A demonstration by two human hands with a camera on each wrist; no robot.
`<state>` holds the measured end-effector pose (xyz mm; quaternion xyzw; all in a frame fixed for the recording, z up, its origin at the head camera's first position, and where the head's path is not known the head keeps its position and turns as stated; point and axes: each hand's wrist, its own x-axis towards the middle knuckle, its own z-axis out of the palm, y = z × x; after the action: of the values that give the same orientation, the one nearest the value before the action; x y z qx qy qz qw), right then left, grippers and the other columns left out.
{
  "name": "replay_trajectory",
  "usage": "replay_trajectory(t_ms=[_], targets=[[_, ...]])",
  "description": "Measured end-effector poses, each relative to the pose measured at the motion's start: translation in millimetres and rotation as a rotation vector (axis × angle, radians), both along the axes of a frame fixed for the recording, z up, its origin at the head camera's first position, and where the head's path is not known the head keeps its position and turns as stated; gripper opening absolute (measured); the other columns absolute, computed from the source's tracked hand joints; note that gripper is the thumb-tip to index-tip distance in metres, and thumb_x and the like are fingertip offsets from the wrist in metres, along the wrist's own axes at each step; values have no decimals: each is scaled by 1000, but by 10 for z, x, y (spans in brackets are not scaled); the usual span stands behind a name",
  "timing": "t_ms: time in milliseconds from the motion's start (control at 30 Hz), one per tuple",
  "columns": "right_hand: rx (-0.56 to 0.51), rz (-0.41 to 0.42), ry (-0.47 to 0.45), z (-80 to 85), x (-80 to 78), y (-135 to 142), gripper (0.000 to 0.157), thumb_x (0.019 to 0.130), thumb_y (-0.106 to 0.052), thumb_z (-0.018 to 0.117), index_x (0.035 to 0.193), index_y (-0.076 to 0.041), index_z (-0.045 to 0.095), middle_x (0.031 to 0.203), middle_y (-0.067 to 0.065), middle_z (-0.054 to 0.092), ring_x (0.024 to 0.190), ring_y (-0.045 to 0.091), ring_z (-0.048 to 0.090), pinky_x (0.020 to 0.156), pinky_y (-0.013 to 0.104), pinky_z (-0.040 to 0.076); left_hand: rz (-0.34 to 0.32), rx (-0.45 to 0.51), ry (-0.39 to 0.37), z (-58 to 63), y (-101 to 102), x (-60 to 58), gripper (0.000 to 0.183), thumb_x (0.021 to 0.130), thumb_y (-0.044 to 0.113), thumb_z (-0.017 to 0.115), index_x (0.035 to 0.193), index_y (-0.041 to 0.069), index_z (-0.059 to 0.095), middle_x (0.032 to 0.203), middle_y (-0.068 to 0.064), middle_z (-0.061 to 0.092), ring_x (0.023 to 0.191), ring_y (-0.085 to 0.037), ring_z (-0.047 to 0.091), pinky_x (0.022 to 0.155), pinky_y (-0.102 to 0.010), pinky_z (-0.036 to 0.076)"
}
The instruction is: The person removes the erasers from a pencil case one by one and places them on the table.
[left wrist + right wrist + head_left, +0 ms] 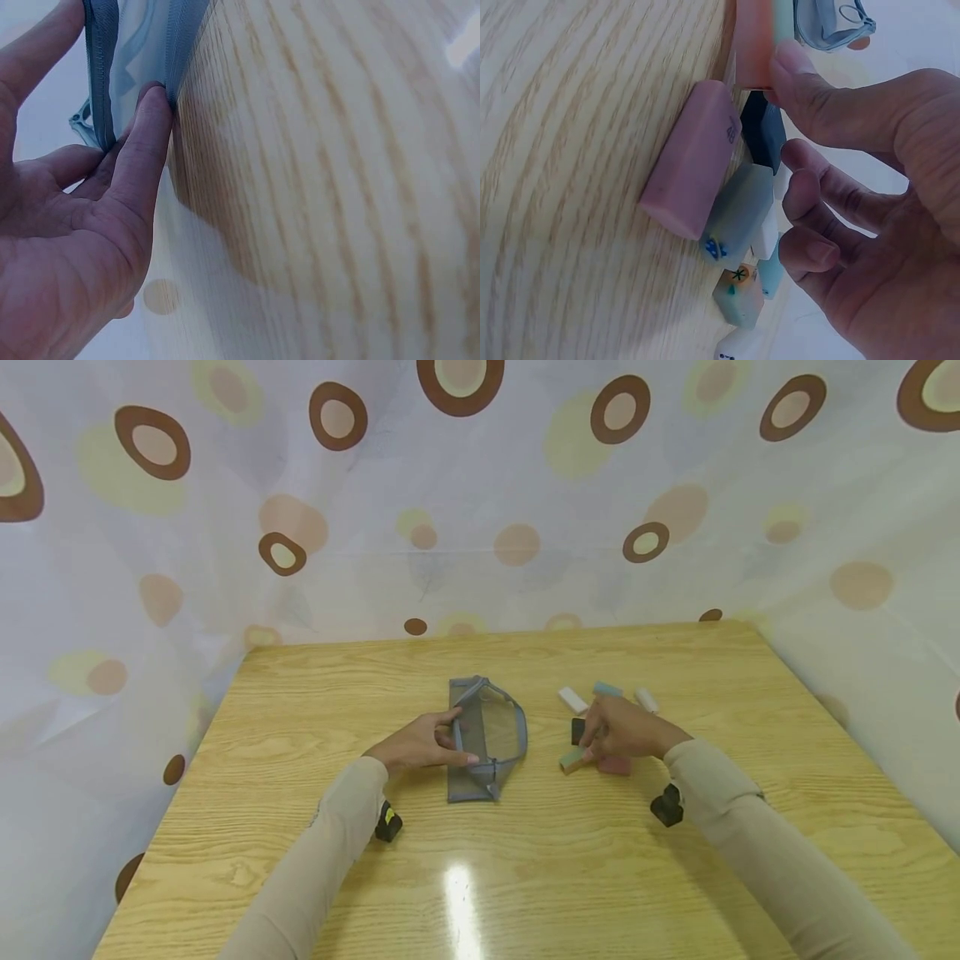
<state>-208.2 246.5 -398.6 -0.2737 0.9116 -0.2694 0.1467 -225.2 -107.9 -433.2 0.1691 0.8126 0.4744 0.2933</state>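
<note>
A grey-blue mesh zip pouch (502, 727) lies on the table with its mouth spread. My left hand (420, 743) holds the near rim, thumb and fingers apart along the edge. In the left wrist view, the fingers grip around the zipper band (103, 67). To the right, my right hand (626, 727) pinches a green-and-orange eraser (573, 761) between thumb and forefinger, the other fingers curled loosely. The right wrist view has this eraser (754, 45) beside a pink bevelled eraser (694, 161), a black one (763, 131) and a grey-green one (739, 214).
Behind the right hand lie a white eraser (572, 700), a blue one (607, 689) and another whitish one (646, 700). A small eraser with an orange print (739, 296) sits among the group. Patterned cloth (517, 585) surrounds the wooden table (337, 693) on three sides.
</note>
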Motion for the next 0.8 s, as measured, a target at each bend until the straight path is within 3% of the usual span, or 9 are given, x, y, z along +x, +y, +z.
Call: replay_trajectory(t_ms=[433, 800], targets=[[9, 20, 14, -13, 28, 20, 12, 80, -11, 86, 85, -1, 81, 96, 9, 65, 93, 26, 58, 82, 44, 52, -2, 7, -2, -12, 0, 6, 100, 89, 28, 80, 163, 9, 16, 138, -23, 57, 128, -33, 55, 101, -46, 50], [-24, 36, 24, -16, -18, 10, 10, 78, -8, 86, 83, -1, 81, 88, 8, 73, 89, 28, 65, 80, 44, 56, 1, -1, 1, 18, 5, 16, 99, 89, 28, 80, 163, 10, 16, 137, -23, 57, 128, -33, 55, 100, -44, 51]])
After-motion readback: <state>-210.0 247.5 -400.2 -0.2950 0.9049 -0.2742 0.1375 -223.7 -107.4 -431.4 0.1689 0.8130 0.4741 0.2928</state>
